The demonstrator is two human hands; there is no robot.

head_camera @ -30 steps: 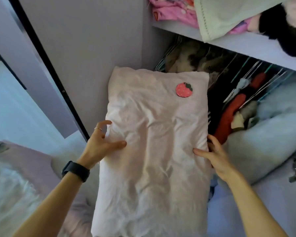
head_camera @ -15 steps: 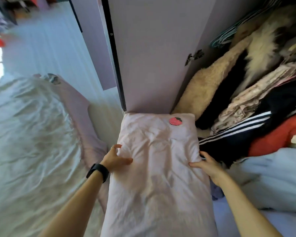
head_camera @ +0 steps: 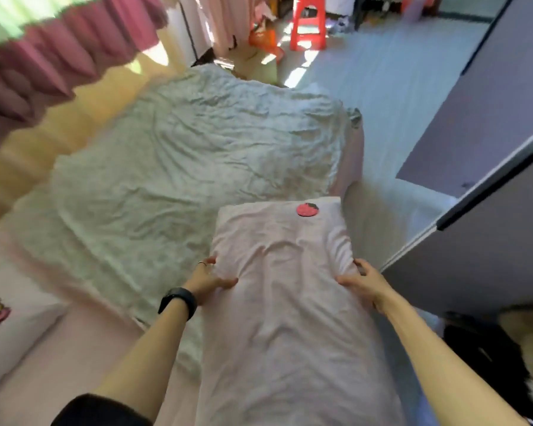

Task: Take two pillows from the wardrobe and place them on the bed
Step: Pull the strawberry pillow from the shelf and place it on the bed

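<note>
A pale pink pillow (head_camera: 290,302) with a red strawberry patch near its far edge is held out in front of me, over the bed's right edge. My left hand (head_camera: 211,279) grips its left side, thumb on top. My right hand (head_camera: 365,282) grips its right side the same way. The bed (head_camera: 179,161) lies ahead and to the left under a crumpled pale green cover, with a pink sheet around it. Another pale pillow (head_camera: 3,330) with a small pink patch lies on the bed at the lower left. The wardrobe door (head_camera: 474,241) stands open on the right.
Dark and furry clothes (head_camera: 499,352) show in the wardrobe at the lower right. A strip of pale floor (head_camera: 391,96) runs between bed and wardrobe. A red plastic stool (head_camera: 310,23) stands at the far end. Pink curtains (head_camera: 53,56) hang at the upper left.
The pillow has come out of the wardrobe in both hands. My view has swung left from the clothes to the bed, and the pillow now hangs over the bed's right edge.
</note>
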